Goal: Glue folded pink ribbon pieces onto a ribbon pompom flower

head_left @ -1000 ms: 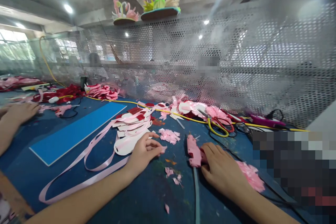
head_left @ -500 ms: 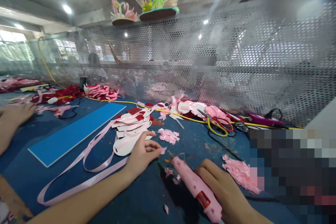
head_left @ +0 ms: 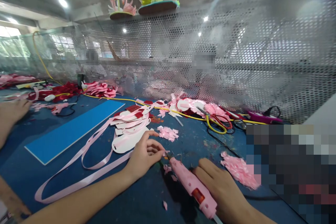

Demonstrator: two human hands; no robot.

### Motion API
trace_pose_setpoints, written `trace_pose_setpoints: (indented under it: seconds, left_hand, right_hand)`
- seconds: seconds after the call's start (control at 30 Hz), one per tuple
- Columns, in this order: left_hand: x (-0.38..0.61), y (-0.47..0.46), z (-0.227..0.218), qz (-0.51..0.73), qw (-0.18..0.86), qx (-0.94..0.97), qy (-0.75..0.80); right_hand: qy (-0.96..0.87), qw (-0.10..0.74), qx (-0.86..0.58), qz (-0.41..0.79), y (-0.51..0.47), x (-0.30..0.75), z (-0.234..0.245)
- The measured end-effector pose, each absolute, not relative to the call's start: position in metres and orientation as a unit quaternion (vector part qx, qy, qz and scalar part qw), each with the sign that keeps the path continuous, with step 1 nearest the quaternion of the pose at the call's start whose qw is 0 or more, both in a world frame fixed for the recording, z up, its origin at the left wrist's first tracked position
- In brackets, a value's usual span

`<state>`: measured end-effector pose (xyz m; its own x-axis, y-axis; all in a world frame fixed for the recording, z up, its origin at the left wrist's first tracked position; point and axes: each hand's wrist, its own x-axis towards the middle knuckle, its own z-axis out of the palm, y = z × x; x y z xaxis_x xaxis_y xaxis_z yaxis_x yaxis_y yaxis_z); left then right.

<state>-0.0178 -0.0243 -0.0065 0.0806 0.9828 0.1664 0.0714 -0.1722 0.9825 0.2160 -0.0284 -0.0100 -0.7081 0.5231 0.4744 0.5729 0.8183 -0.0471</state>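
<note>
My left hand (head_left: 145,154) pinches a small pink ribbon piece (head_left: 166,152) between thumb and finger. My right hand (head_left: 214,178) is wrapped round a pink hot glue gun (head_left: 187,178), its nozzle pointing up and left, right at the ribbon piece. Beside my left hand lies a stack of white card shapes (head_left: 131,140) with pink ribbons. A long pink ribbon (head_left: 78,186) loops from there across the table. Just beyond my fingers sits a small heap of pink ribbon pieces (head_left: 168,133). A few pink scraps (head_left: 165,205) lie near the glue gun.
A blue board (head_left: 76,129) lies at the left, near another person's hand (head_left: 17,110). Yellow-handled scissors (head_left: 215,126) and a yellow cable (head_left: 183,113) run along the back by a perforated metal screen (head_left: 168,66). More pink pieces (head_left: 240,170) lie at right.
The glue gun's nozzle and the pinched ribbon piece have come together. The gun has shifted slightly up and left. The whole view has tilted a little.
</note>
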Motion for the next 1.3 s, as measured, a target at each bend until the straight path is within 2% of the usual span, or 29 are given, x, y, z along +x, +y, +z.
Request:
trace_pose_setpoints:
  seconds: [0.53,0.73,0.83,1.0,1.13,1.3]
  left_hand:
    - [-0.019,-0.024,-0.003,0.516,0.443,0.575,0.455]
    - [-0.019,-0.024,0.0,0.532,0.478,0.529,0.457]
    - [-0.013,-0.027,0.0,0.532,0.522,0.498,0.443]
    - [-0.001,-0.038,0.001,0.509,0.593,0.474,0.405]
    - [0.007,-0.047,0.0,0.478,0.62,0.483,0.393]
    - [0.01,-0.05,-0.002,0.463,0.623,0.496,0.39]
  right_hand:
    - [-0.92,0.227,-0.297,-0.118,-0.027,0.217,-0.008]
    - [-0.866,0.178,-0.42,-0.203,-0.006,0.231,-0.003]
    - [-0.849,0.212,-0.458,-0.157,0.001,0.234,0.002]
    - [-0.855,0.329,-0.401,-0.011,-0.02,0.216,0.006]
    - [-0.883,0.332,-0.321,0.079,-0.044,0.195,0.005]
    - [-0.889,0.361,-0.273,0.065,-0.05,0.189,0.003]
